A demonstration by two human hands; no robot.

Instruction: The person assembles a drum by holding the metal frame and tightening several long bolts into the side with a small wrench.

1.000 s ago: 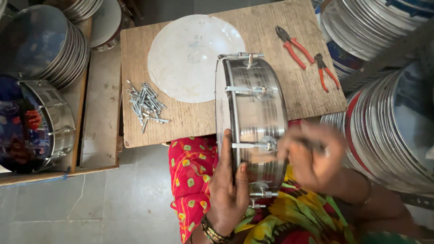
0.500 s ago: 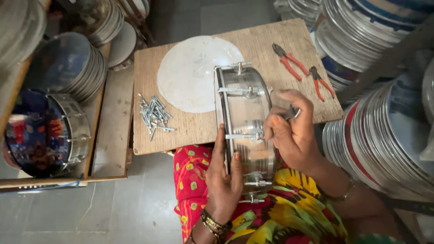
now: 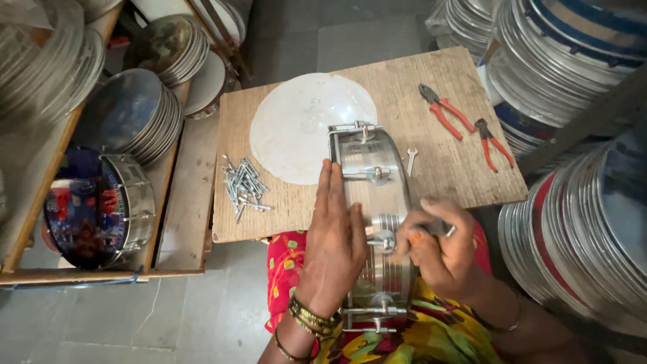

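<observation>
Your left hand (image 3: pixel 335 246) lies flat, fingers together, on metal drum (image 3: pixel 372 202), frame ctr; right hand (image 3: pixel 441 246) fingers clamped on small tool (image 3: pixel 441 229) at tension lug (image 3: pixel 383 241).

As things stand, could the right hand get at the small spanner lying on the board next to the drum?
Probably yes. The small spanner lies bare on the wooden board, just right of the metal drum, with nothing over it. The right hand sits close below it, though it already grips a small tool.
</observation>
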